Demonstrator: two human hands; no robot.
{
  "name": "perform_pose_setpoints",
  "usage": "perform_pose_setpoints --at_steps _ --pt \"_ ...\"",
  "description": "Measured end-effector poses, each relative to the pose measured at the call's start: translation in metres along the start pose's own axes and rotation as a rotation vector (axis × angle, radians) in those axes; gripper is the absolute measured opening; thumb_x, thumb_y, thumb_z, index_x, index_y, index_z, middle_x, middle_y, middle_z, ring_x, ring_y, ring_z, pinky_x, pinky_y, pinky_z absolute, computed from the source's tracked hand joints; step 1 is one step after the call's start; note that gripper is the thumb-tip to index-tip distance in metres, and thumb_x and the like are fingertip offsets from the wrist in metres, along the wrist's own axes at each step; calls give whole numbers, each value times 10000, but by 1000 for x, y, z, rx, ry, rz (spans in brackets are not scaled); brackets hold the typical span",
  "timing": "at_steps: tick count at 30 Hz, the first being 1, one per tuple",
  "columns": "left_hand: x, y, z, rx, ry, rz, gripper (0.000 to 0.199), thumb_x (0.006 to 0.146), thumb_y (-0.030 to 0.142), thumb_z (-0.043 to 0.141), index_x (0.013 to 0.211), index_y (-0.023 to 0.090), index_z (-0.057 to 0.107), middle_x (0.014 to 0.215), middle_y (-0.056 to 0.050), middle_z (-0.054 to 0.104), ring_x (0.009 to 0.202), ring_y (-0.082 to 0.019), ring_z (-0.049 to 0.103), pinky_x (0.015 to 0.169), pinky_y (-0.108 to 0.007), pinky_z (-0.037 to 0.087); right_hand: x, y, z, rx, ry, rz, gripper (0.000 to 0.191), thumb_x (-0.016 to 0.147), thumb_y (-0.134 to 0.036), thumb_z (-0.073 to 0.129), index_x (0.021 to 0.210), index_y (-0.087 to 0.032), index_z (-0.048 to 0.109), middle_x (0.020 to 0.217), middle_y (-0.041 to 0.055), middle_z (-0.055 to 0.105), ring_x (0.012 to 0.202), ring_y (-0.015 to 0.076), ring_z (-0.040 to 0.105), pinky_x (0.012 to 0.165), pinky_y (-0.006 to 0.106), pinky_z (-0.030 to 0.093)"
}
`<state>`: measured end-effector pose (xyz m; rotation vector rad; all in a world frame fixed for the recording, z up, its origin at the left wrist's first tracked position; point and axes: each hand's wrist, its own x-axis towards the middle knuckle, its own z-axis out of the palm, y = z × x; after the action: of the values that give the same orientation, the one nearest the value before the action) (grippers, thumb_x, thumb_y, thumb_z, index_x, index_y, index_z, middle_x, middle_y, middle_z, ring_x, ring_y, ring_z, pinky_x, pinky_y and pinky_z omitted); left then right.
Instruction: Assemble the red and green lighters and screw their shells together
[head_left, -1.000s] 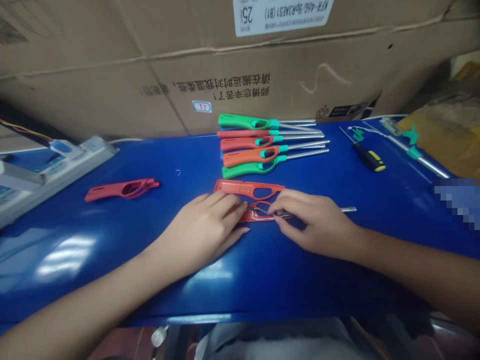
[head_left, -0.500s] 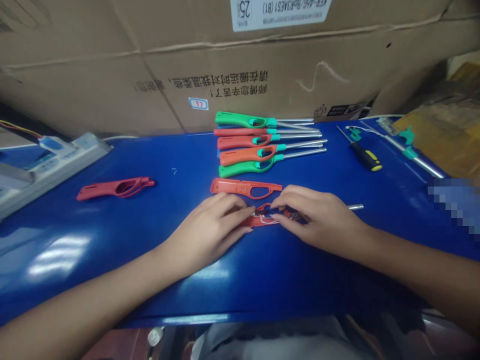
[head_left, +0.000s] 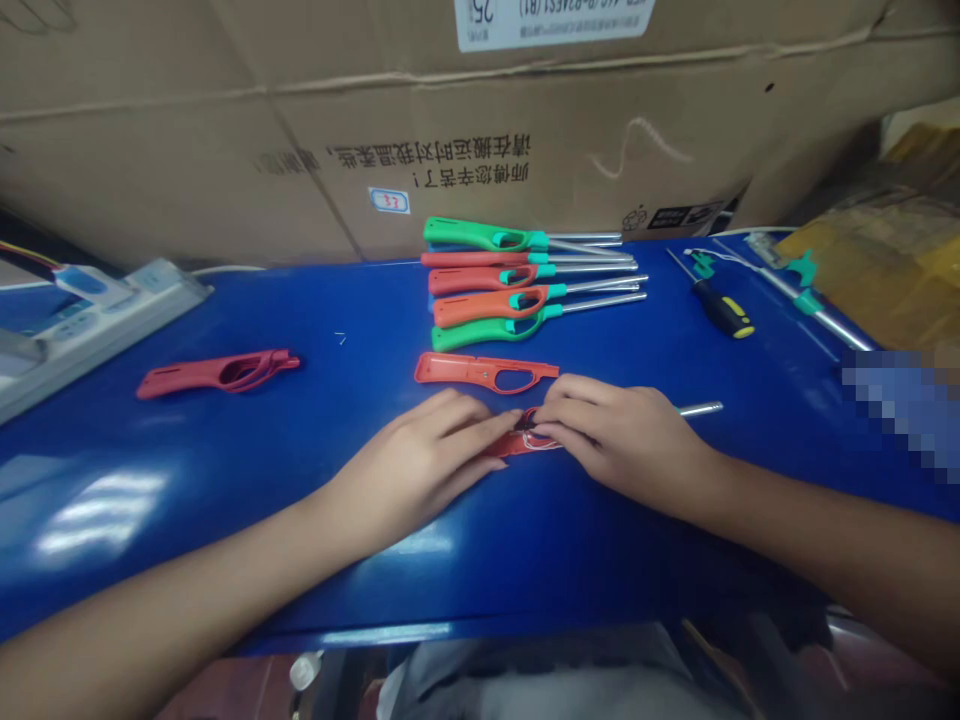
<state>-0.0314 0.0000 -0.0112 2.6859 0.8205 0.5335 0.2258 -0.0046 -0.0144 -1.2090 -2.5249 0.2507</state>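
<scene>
An opened orange-red stick lighter (head_left: 517, 446) lies on the blue table, with thin white wires and a dark part showing inside its handle half. My left hand (head_left: 431, 445) is closed on the rear of that handle, fingertips at the inner parts. My right hand (head_left: 626, 430) pinches at the front of the handle, hiding much of it. Beyond that hand sticks out the lighter's metal tube (head_left: 703, 408). Just above lies a loose orange handle shell (head_left: 457, 369), its inside facing up. Small parts under the fingers cannot be made out.
Several stick lighters (head_left: 487, 305) in green, red and orange lie in a row behind. To the right are a screwdriver (head_left: 724, 308) and a metal tube with green parts (head_left: 814, 303). A red handle (head_left: 217, 374) and a power strip (head_left: 112, 325) lie left; a cardboard box (head_left: 300, 180) stands behind.
My right hand's fingers have closed in and pressed down toward the left fingertips, covering more of the lighter's inner parts. The whole view has shifted slightly.
</scene>
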Motion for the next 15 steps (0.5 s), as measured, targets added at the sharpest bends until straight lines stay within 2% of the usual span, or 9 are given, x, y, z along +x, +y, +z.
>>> perform_pose_setpoints --at_steps 5,15 --pt "1 2 -2 24 15 13 303 1013 253 563 1293 160 632 1085 -93 685 959 -193 640 847 -344 588 0 0 1 1 2 -5 228 1012 -223 500 985 -200 725 1042 30 728 872 164 695 579 266 393" --pt "5 6 -5 115 25 69 258 1018 244 549 1209 130 680 1053 -107 706 935 -199 664 819 -343 607 1 0 1 -76 -25 -44 258 1026 -214 445 985 -187 698 1051 37 730 868 163 681 542 295 326"
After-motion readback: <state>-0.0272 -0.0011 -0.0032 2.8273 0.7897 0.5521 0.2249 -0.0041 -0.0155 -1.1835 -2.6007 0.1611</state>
